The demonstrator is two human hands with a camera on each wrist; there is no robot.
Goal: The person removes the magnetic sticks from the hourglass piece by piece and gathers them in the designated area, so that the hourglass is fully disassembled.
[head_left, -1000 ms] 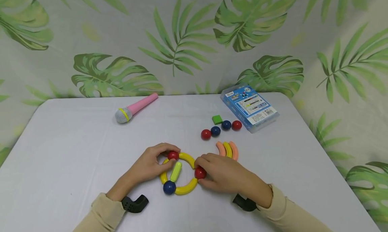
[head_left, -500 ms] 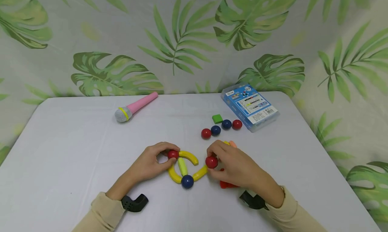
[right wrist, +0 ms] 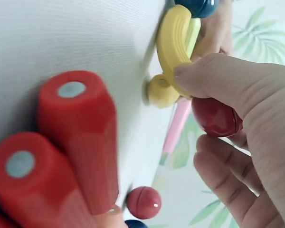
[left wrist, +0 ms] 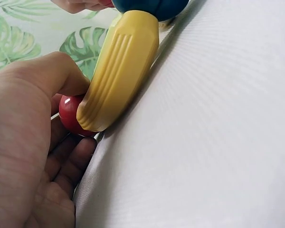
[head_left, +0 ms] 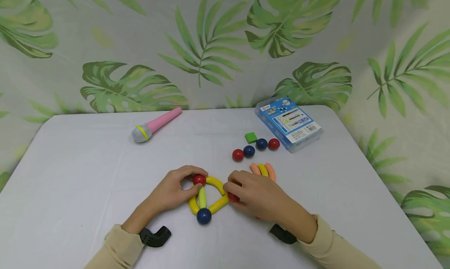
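Observation:
My left hand (head_left: 177,189) pinches a red ball (head_left: 199,180), which joins an upper curved yellow stick (head_left: 215,183) and a left curved yellow stick (left wrist: 116,71). Between thumb and fingers, my right hand (head_left: 258,195) holds another red ball (right wrist: 216,118), mostly covered in the head view. That ball meets the lower right yellow stick (head_left: 218,203). In the right wrist view the upper stick's bare end (right wrist: 162,90) lies close by; whether it touches the ball, I cannot tell. A dark blue ball (head_left: 204,216) forms the near corner, and a light green stick (head_left: 202,198) spans the middle.
Behind the right hand lie pink and yellow curved sticks (head_left: 263,170). Red sticks (right wrist: 78,137) with metal ends sit beside it. Farther back are loose red and blue balls (head_left: 249,151), a green block (head_left: 251,138), a blue box (head_left: 290,122) and a pink toy microphone (head_left: 156,124).
My right hand drew its red ball rightward, away from the upper yellow stick, then came back left to that stick's end. The blue ball shifted right, then partly back. The left hand stayed put.

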